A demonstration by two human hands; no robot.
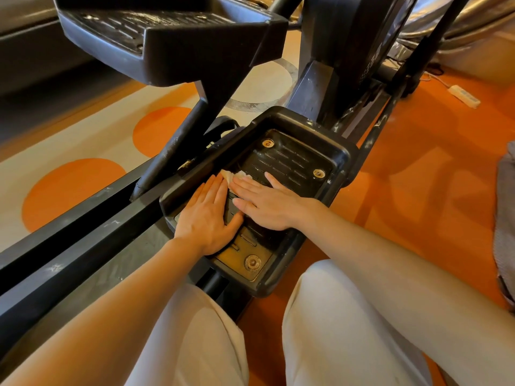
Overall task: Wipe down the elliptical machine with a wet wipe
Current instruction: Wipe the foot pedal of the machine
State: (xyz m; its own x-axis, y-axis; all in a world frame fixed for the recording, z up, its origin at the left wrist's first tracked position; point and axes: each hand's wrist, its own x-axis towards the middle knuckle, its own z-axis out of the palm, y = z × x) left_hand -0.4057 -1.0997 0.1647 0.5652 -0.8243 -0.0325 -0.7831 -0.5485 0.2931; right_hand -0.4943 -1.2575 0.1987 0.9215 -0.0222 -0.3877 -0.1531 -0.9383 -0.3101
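Note:
The near black foot pedal point(338, 158) of the elliptical machine lies low in the middle of the view, ribbed and dusty, with round bolts. Both my hands lie flat inside it. My left hand point(207, 215) rests on the pedal's left side with straight fingers. My right hand point(264, 203) presses flat across the ribs. A white wet wipe point(232, 175) shows at the fingertips of both hands, mostly hidden under them. A second pedal point(156, 37) hangs raised at the upper left.
Black rails point(83, 227) of the machine run toward the lower left. The machine's upright body point(342, 59) stands behind the pedal. A white power strip point(464, 96) lies on the orange floor at the right. My knees in pale trousers fill the bottom.

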